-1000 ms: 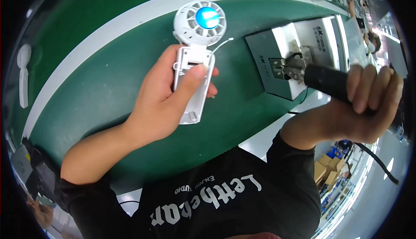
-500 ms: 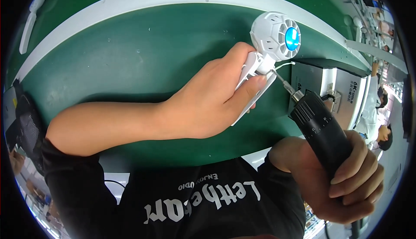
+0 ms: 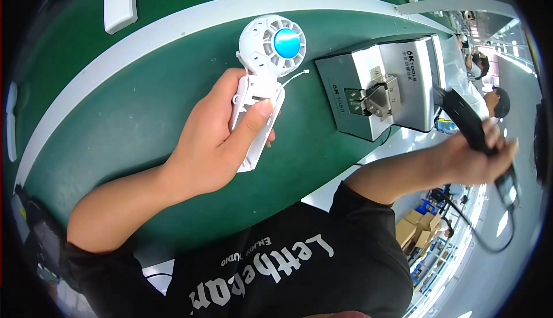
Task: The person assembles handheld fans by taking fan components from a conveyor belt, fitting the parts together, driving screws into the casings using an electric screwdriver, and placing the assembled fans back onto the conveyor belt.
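My left hand point(image 3: 207, 136) is closed around the handle of a white handheld fan point(image 3: 262, 47), its thumb pressed on the handle's inner side. The fan's round slotted head with a blue disc in the middle points away from me. The handle lies opened up, with its inside showing, and a thin white wire point(image 3: 296, 76) sticks out beside the neck. Far out to the right, my right hand point(image 3: 472, 159) grips a black electric screwdriver point(image 3: 465, 119), slightly smeared by motion. Its tip is by the right side of a silver and black screw feeder point(image 3: 403, 82), apart from the fan.
The screw feeder stands on the green mat point(image 3: 144, 105) to the right of the fan. A white curved strip point(image 3: 184, 21) crosses behind. Beyond it lies a white handheld fan part point(image 3: 121, 4). A cable point(image 3: 489, 248) loops from the screwdriver. Cardboard boxes point(image 3: 423, 226) and people are off to the right.
The screwdriver has left the fan's neck and swung right, past the screw feeder. My left hand has shifted the fan left in view and turned it more upright. The view itself has turned right.
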`<state>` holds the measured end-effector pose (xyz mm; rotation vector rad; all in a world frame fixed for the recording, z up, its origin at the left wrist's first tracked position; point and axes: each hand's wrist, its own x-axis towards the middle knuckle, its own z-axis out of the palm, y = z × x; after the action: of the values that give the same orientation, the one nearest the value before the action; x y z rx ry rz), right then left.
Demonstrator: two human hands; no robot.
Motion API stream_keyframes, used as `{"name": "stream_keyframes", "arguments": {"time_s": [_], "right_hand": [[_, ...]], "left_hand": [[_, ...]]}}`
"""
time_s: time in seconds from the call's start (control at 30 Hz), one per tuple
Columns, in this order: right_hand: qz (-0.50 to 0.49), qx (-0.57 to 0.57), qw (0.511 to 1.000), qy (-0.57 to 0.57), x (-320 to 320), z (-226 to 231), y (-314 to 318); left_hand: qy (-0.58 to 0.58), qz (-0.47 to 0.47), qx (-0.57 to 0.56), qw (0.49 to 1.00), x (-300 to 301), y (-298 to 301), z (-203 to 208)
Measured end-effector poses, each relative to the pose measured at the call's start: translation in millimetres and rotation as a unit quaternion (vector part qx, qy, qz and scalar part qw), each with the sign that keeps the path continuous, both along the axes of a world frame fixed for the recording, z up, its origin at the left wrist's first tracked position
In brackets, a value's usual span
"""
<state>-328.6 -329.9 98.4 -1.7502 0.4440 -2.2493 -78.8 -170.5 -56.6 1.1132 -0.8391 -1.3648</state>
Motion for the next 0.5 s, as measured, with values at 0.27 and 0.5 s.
{"name": "stream_keyframes", "arguments": {"time_s": [0.27, 0.5], "right_hand": [[0.406, 0.080, 0.909, -0.040, 23.4, 11.2, 44.4], [0.189, 0.158, 0.967, 0.070, 50.8, -11.3, 38.8]], "left_hand": [[-0.007, -0.017, 0.005, 1.000, -1.4, -2.3, 1.9], [0.001, -0.011, -0.009, 1.000, 0.7, 0.2, 1.3]]}}
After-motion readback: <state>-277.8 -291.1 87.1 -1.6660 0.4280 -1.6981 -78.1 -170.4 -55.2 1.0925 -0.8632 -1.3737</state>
